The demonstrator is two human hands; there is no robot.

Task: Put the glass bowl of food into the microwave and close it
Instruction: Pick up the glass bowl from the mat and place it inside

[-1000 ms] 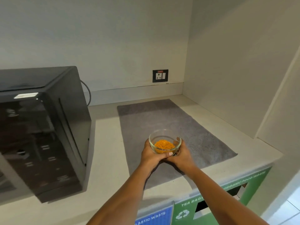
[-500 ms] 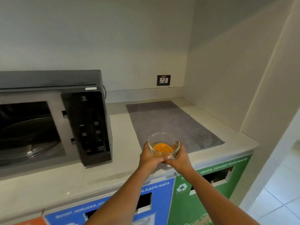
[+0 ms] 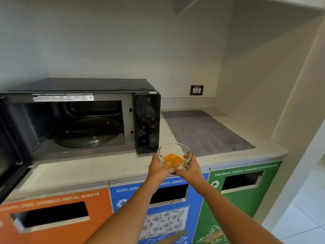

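A small clear glass bowl (image 3: 174,150) with orange food in it is cupped from below by my left hand (image 3: 157,169) and my right hand (image 3: 190,169). I hold it in the air over the counter's front edge, just right of the black microwave (image 3: 84,87). The microwave stands on the counter at the left with its door (image 3: 8,155) swung open to the left. Its cavity shows a round glass turntable (image 3: 88,132) with nothing on it. The control panel (image 3: 147,124) is right behind the bowl.
A grey mat (image 3: 202,131) lies on the beige counter (image 3: 88,171) to the right of the microwave. A wall socket (image 3: 196,90) sits behind it. Below the counter are orange, blue and green waste bins (image 3: 242,196) with slots. A side wall closes the right.
The bowl has left the grey mat and come up and toward me, past the counter edge. The view has backed away and turned left, showing the open microwave cavity.
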